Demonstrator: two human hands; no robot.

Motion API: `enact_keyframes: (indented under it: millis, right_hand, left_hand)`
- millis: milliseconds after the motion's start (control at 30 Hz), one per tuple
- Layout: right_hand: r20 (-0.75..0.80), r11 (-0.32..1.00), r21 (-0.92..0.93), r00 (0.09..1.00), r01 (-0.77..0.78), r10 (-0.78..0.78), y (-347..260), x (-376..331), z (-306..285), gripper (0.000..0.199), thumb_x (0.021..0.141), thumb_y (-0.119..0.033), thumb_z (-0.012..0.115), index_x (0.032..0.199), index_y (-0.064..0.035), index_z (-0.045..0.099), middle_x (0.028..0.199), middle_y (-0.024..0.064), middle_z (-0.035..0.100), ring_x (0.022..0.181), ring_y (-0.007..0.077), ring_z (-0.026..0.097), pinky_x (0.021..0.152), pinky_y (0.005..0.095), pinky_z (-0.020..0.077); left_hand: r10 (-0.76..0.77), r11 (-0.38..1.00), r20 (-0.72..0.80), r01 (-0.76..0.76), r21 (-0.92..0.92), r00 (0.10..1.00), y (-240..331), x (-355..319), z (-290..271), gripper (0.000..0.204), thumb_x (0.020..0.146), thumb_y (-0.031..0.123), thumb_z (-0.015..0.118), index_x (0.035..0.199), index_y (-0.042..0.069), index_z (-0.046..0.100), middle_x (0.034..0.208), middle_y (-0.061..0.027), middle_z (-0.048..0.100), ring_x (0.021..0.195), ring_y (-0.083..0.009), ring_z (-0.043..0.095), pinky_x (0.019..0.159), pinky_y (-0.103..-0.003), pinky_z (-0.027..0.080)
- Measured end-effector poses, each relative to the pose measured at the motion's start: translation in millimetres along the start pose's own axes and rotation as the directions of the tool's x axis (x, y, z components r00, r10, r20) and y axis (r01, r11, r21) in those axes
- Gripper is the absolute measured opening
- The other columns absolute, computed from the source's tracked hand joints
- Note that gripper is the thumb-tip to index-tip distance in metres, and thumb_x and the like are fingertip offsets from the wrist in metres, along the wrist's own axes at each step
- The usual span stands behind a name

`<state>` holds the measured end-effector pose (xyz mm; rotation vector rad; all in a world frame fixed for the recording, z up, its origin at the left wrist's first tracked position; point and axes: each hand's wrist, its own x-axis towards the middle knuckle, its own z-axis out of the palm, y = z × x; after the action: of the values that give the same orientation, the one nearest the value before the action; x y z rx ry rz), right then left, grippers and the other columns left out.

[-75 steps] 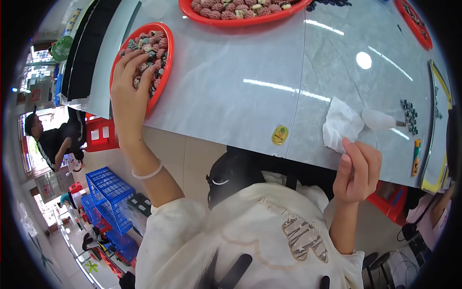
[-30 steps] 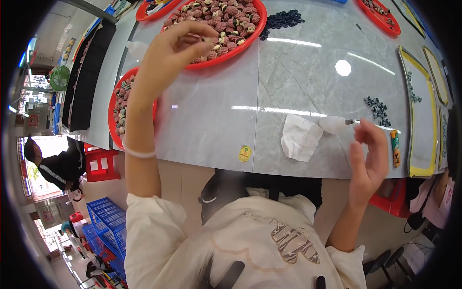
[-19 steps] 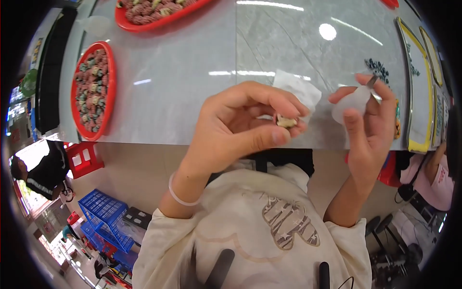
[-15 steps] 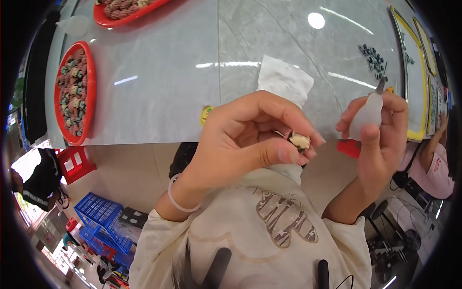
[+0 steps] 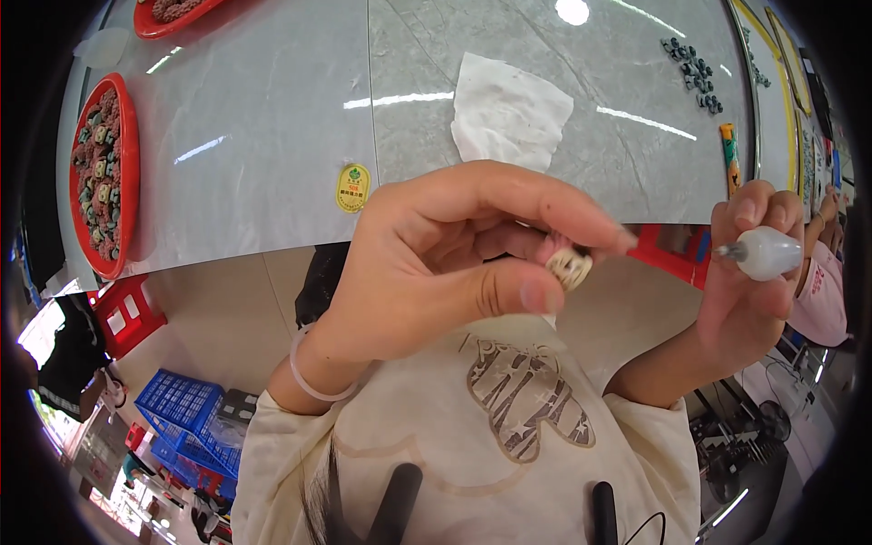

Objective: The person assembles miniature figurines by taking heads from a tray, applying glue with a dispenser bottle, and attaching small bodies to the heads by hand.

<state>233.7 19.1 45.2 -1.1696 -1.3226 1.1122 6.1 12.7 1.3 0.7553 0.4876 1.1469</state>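
Between the thumb and fingertips of my left hand (image 5: 436,263) is a small figurine (image 5: 569,267), cream-coloured on the side that shows, with a bit of pink behind it. The fingers hide most of it. My right hand (image 5: 740,295) is wrapped round a small translucent white squeeze bottle (image 5: 772,254), whose thin metal tip points left toward the figurine. A gap separates the tip from the figurine. Both hands are raised at the table's near edge. Beyond the left hand, a crumpled white tissue (image 5: 509,113) lies on the grey tabletop (image 5: 263,118).
A red oval tray (image 5: 133,173) of pink and dark small pieces stands at left, another red tray (image 5: 163,30) behind it. Small dark pieces (image 5: 692,73) lie far right, near an orange tube (image 5: 729,150). A yellow label (image 5: 352,187) sits left. Someone in pink (image 5: 822,295) is at right.
The bottle has turned from tip-up to tip pointing left, and my right hand has moved right and lower. In my left fingers the figurine has been turned. The whole view has shifted.
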Motion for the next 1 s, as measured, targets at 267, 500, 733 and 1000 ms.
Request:
enact_keyframes:
  millis: [267,500,733,1000]
  right_hand:
    - [0.180,0.973,0.232,0.983,-0.010,-0.033,-11,1,10,0.043,0.077,-0.032,0.059,0.100,0.0000,0.043,0.098,0.0119,0.043,0.085,0.0148,0.038,0.073,0.0230,0.0292]
    - [0.356,0.969,0.236,0.922,0.068,-0.151,-9,8,14,0.046,0.082,-0.035,0.051,0.106,0.0044,0.044,0.098,0.0125,0.045,0.091,0.0216,0.041,0.075,0.0262,0.0317]
    - [-0.033,0.990,-0.043,0.990,0.135,-0.136,-10,3,46,0.051,0.082,-0.040,0.048,0.106,0.0055,0.044,0.099,0.0162,0.046,0.088,0.0218,0.046,0.073,0.0278,0.0398]
    - [0.109,0.923,-0.240,0.953,0.300,-0.282,-15,-1,43,0.057,0.077,-0.044,0.052,0.103,0.0065,0.045,0.094,0.0137,0.047,0.079,0.0189,0.044,0.066,0.0274,0.0372]
  left_hand:
    - [0.110,0.994,0.016,-0.110,-0.023,0.994,-5,-3,-4,0.034,0.072,0.022,0.066,0.094,0.004,0.049,0.093,-0.0166,0.052,0.076,-0.0209,0.059,0.061,-0.022,0.050]
    - [0.023,0.998,-0.118,-0.017,0.052,0.993,0,-5,1,0.040,0.071,0.026,0.066,0.097,0.003,0.048,0.094,-0.0150,0.052,0.075,-0.0197,0.058,0.059,-0.020,0.049]
    - [0.136,0.975,-0.041,-0.126,0.183,0.990,-4,-6,-7,0.040,0.072,0.026,0.066,0.097,0.001,0.047,0.095,-0.0158,0.050,0.078,-0.0191,0.056,0.061,-0.021,0.050]
    - [0.147,0.964,-0.056,-0.131,0.232,0.987,-6,-5,-9,0.041,0.070,0.027,0.067,0.096,0.000,0.047,0.094,-0.0164,0.050,0.076,-0.0203,0.056,0.059,-0.021,0.049]
